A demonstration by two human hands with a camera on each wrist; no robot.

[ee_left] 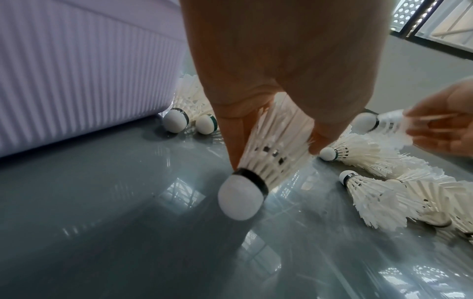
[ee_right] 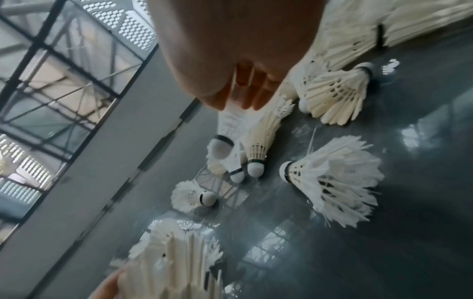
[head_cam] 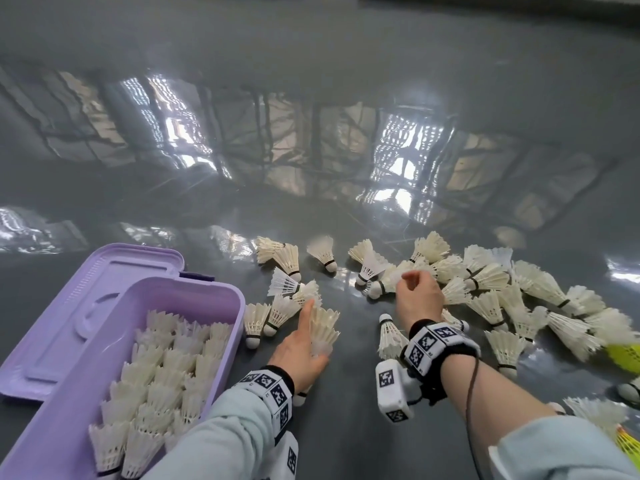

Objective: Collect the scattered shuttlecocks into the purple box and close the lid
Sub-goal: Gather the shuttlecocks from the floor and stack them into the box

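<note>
Glossy grey floor point(head_cam: 173, 341) carries the whole job, throwing back window glare. At 8 o'clock in the head view we find the purple box point(head_cam: 221, 296), its lid point(head_cam: 114, 271) hinged back flat, rows of white shuttlecocks point(head_cam: 162, 368) already packed inside, skirts up. Loose shuttlecocks point(head_cam: 540, 296) lie scattered from 12 round to 4 o'clock of the hands — the bulk of them to the right.

Our left hand point(head_cam: 298, 355) grips a nested stack point(ee_left: 271, 153) round the feather skirts, thumb on one side and fingers on the other, cork nose pointing back toward the wrist. Our right hand point(head_cam: 419, 296) pinches one shuttlecock point(ee_right: 230, 121) by its feather rim, fingers narrow, in the pile at 1 o'clock.

We judge these items very light, with brittle feather vanes that would crush or split under a hard squeeze. The cork noses look smooth and rounded, likely to slip — the banded collar just above the cork seems the firmest place to hold. Nesting them cork-into-skirt appears to let one hand carry several.
</note>
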